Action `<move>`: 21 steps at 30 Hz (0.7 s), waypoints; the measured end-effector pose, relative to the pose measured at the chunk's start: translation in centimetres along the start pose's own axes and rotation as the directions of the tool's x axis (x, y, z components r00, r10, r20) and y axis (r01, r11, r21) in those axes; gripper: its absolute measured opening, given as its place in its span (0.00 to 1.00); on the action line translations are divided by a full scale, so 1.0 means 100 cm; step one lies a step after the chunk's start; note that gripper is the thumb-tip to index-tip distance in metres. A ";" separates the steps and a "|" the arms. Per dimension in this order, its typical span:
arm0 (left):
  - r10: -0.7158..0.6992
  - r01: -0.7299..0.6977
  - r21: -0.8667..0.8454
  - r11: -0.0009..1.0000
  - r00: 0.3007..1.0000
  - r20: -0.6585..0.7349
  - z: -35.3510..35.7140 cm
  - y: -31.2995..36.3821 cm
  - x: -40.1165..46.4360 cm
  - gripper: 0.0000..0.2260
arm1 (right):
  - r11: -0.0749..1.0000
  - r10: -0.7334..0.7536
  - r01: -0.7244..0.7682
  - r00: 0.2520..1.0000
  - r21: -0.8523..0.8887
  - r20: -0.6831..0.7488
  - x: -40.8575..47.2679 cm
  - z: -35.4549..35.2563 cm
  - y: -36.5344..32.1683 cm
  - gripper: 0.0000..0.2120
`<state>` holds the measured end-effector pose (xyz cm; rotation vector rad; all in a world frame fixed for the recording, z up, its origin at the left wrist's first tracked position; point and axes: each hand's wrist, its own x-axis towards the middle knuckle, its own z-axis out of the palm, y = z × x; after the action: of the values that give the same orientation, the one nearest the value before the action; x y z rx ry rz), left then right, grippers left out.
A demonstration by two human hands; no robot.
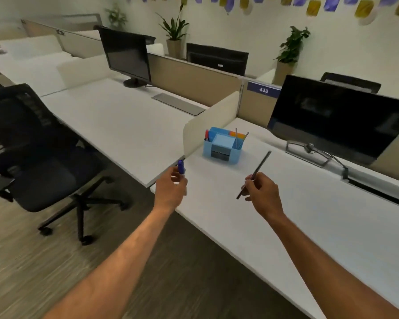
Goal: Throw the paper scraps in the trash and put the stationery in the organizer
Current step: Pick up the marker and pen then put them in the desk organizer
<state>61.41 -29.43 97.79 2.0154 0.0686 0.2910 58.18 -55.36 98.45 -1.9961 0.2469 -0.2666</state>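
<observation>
A light blue desk organizer (221,152) stands on the white desk (309,217) beside a cream divider panel. It holds a red marker, two thin grey pens, orange notes and small drawers. My left hand (171,188) hovers over the desk's near-left corner, fingers closed around a blue marker (181,166) that points upward. My right hand (263,192) is above the desk, gripping a long dark pen (256,172) slanted toward the organizer. Both hands are short of the organizer. No paper scraps or trash bin show.
A black monitor (336,118) on a silver stand occupies the desk's far right, with a cable slot behind. The cream divider (207,125) separates a neighbouring desk (115,125) with another monitor (127,56). A black office chair (39,153) sits on the floor at left.
</observation>
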 end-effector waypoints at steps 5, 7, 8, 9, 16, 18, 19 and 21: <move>-0.028 0.028 0.033 0.999 0.999 -0.019 0.040 0.014 0.082 0.08 | 1.000 -0.021 0.021 1.000 -0.022 -0.015 0.090 -0.009 0.009 0.06; -0.036 0.036 0.023 0.999 0.999 -0.025 0.054 0.017 0.108 0.09 | 0.999 -0.014 0.013 1.000 -0.040 -0.019 0.119 -0.006 0.015 0.06; -0.033 0.033 0.020 0.999 0.999 -0.022 0.061 0.017 0.120 0.09 | 0.999 -0.012 0.011 1.000 -0.044 -0.021 0.132 -0.004 0.018 0.06; -0.029 0.030 0.017 0.999 0.999 -0.017 0.067 0.017 0.132 0.10 | 0.999 -0.010 0.008 1.000 -0.046 -0.025 0.146 -0.002 0.020 0.06; 0.021 -0.021 0.003 1.000 1.000 -0.012 0.120 0.013 0.236 0.11 | 0.998 0.021 -0.031 0.988 -0.064 -0.151 0.245 0.014 0.033 0.08; 0.031 -0.031 -0.002 1.000 0.999 0.017 0.136 0.007 0.262 0.10 | 0.997 0.043 -0.054 0.982 -0.060 -0.184 0.266 0.023 0.039 0.07; 0.030 -0.030 0.000 1.000 0.999 0.031 0.144 0.003 0.273 0.09 | 0.996 0.054 -0.067 0.979 -0.060 -0.195 0.276 0.029 0.042 0.07; 0.020 -0.020 0.009 1.000 0.998 0.055 0.158 -0.007 0.294 0.09 | 0.993 0.085 -0.102 0.973 -0.067 -0.216 0.294 0.040 0.046 0.07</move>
<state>93.62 -37.78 95.72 2.0331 0.0153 0.2482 87.17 -62.39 94.87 -2.0270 0.4934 -0.4171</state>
